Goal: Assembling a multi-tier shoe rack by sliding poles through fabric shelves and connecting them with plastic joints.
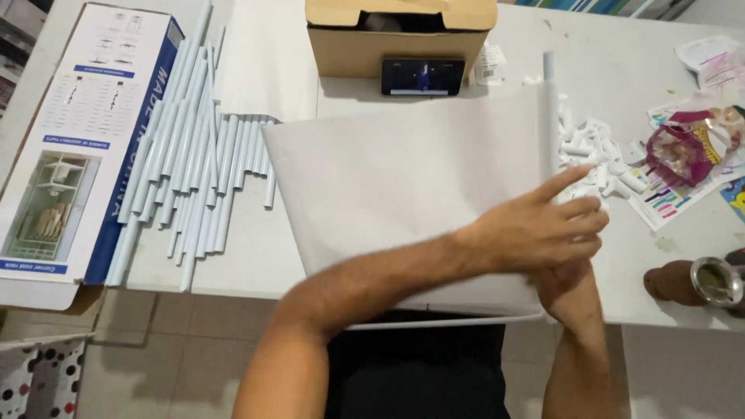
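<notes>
- White fabric sheet (pixel 403 194) lies spread flat across the table (pixel 667 124) right in front of me, its near edge at the table's front edge, where a thin white rod (pixel 434 321) runs along it.
- My left hand (pixel 543 229) reaches across my body and rests on the sheet's right edge, forefinger stretched out and pointing, the other fingers loosely curled.
- My right hand (pixel 566 291) sits beneath my left wrist at the sheet's near right corner; it is mostly hidden, so I cannot tell whether it pinches anything.
- A white tube (pixel 549 116) stands along the sheet's right edge; I judge this side is fitted or nearly so.
- Just right of it lies a heap of small white connectors (pixel 601 155), unused.
- To the left, many loose white tubes (pixel 194 163) lie beside the printed carton (pixel 74 140), so I judge most of the assembly is left.
- Farthest off, a phone (pixel 423 76) leans on a cardboard box (pixel 400 35).
</notes>
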